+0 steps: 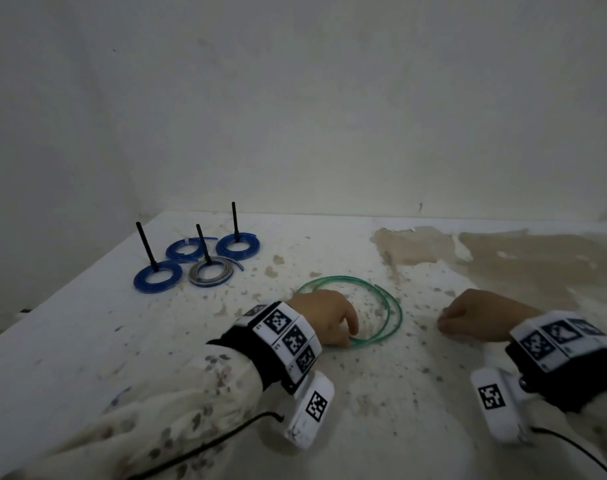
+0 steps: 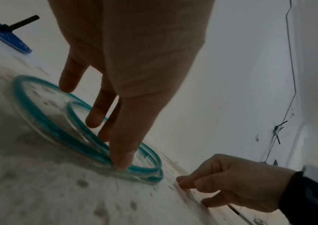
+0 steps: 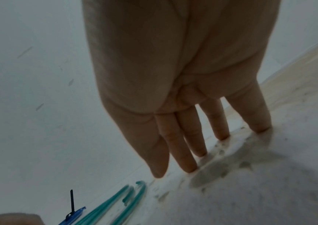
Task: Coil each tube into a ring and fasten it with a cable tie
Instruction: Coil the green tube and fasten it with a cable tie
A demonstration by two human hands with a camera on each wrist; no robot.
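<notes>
So the whole thing is happening on a beat-up white table (image 1: pixel 330 393) with peeling, speckled paint, shoved into the corner of a plain white wall (image 1: pixel 295 98). Over on the far left, four finished coils are sitting in a little cluster: a blue ring (image 1: pixel 157 277) nearest the left edge, another blue ring (image 1: pixel 186 250) behind it, a grey ring (image 1: pixel 211 271) in the middle and a third blue ring (image 1: pixel 238 246) at the back right, and three of them are showing a black cable tie tail (image 1: pixel 146 245) sticking straight up. The second blue one isn't showing any tie that I can make out. Moving toward the middle, the green tube (image 1: pixel 381 303) is lying flat on the table in a loose ring of a couple of loops, way wider than the finished ones and well apart from them. The left hand (image 1: pixel 324 315) is reaching down onto the near-left part of that ring, fingers pointing down and spread a bit, with the thumb (image 2: pixel 122 156) pressing the loops against the table; the other fingers are dangling inside the ring. Further right, the right hand (image 1: pixel 479 317) is resting on bare table just beside the ring, not touching it, fingers curled in the head view. I honestly can't tell if it's pinching something tiny. Both wrists are wearing black bands (image 1: pixel 284 336) with white tracker tags.
</notes>
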